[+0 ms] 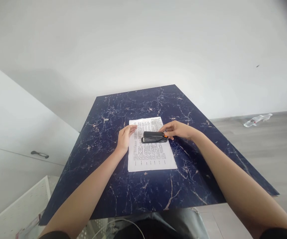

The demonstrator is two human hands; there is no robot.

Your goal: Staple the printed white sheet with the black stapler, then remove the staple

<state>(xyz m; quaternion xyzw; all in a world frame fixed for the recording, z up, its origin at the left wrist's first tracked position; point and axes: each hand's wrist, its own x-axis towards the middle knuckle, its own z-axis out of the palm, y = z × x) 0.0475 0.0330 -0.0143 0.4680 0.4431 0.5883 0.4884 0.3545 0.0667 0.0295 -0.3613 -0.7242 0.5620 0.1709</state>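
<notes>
A stack of printed paper (148, 162) lies on the dark blue marbled table in front of me. Over its middle is a black stapler (154, 136) with an orange part at its rear end, its jaw pointing left. My right hand (172, 129) grips the stapler by that rear end, at the paper's right edge. Along the left edge of the paper rests my left hand (126, 134), fingers stretched out with their tips on the sheet. Whether the stapler touches the paper, I cannot tell.
A small pale piece (106, 119) lies on the marbled table (143, 192) at the left. White cabinets (14, 132) stand to the left, above a white perforated basket (21, 205). Clear plastic bottles (255, 120) lie on the floor at right. A white wall rises behind the table.
</notes>
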